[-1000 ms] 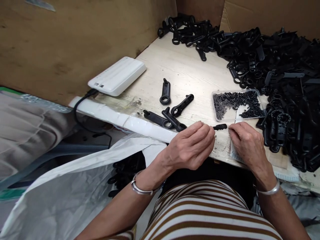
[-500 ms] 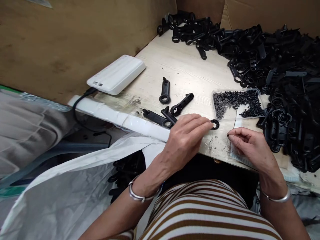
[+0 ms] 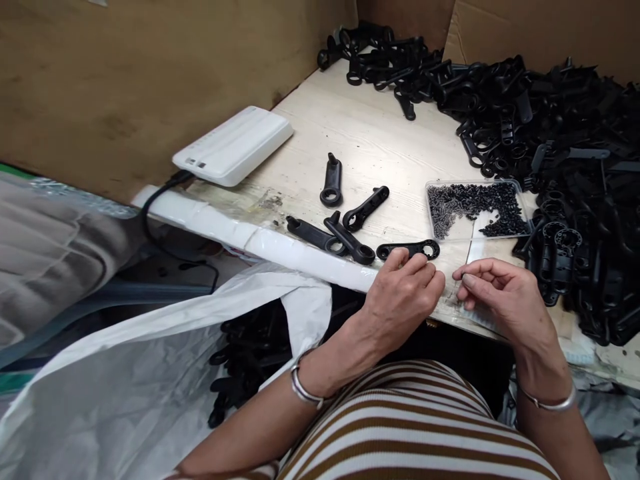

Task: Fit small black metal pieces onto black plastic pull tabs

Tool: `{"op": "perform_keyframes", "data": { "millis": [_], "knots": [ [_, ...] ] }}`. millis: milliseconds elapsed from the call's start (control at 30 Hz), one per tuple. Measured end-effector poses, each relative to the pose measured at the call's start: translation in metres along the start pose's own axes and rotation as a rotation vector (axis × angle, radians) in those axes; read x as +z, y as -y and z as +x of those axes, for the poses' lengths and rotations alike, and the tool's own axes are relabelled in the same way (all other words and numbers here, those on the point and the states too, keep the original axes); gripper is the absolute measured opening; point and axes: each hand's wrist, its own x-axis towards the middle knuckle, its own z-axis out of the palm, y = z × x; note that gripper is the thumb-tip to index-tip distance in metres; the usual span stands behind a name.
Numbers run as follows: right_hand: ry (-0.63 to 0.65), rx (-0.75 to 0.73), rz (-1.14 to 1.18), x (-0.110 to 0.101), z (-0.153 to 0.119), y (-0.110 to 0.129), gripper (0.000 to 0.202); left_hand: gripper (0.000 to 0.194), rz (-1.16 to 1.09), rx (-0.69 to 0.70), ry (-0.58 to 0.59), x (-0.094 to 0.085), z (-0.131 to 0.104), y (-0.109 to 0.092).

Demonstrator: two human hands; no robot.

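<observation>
My left hand [image 3: 406,288] is at the table's front edge with its fingers curled in. Its knuckles overlap the lower edge of a black plastic lever-like part [image 3: 386,251] with a ring end, which lies flat. Whatever the left fingertips may hold is hidden. To the right, my right hand [image 3: 505,297] has thumb and forefinger pinched together; anything between them is too small to make out. Just beyond the hands sits a clear plastic box [image 3: 453,237] of tiny black and metallic pieces.
Several similar black parts [image 3: 350,240] lie left of the hands. A large heap of them [image 3: 525,100] covers the back and right. A white device [image 3: 235,147] with a black cable [image 3: 150,223] rests at the left. Below the edge hangs an open white bag [image 3: 125,347] containing black parts.
My left hand has drawn back right and down off the black part, uncovering most of it and a neighbouring part. My right hand stays nearly in place, still pinched.
</observation>
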Motion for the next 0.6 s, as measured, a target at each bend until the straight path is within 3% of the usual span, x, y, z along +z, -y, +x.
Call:
{"op": "perform_keyframes", "data": {
  "millis": [267, 433, 600],
  "knots": [
    [0.075, -0.016, 0.334, -0.004, -0.002, -0.005, 0.014, 0.028, -0.039, 0.018, -0.040, 0.003, 0.005, -0.002],
    [0.075, 0.029, 0.417, -0.006, -0.004, -0.006, 0.014, 0.016, -0.493, -0.186, -0.222, -0.004, 0.005, -0.011],
    [0.039, 0.082, 0.391, -0.006, -0.007, -0.009, 0.022, 0.013, -0.914, -0.442, -0.174, -0.010, 0.010, -0.018]
  ]
}}
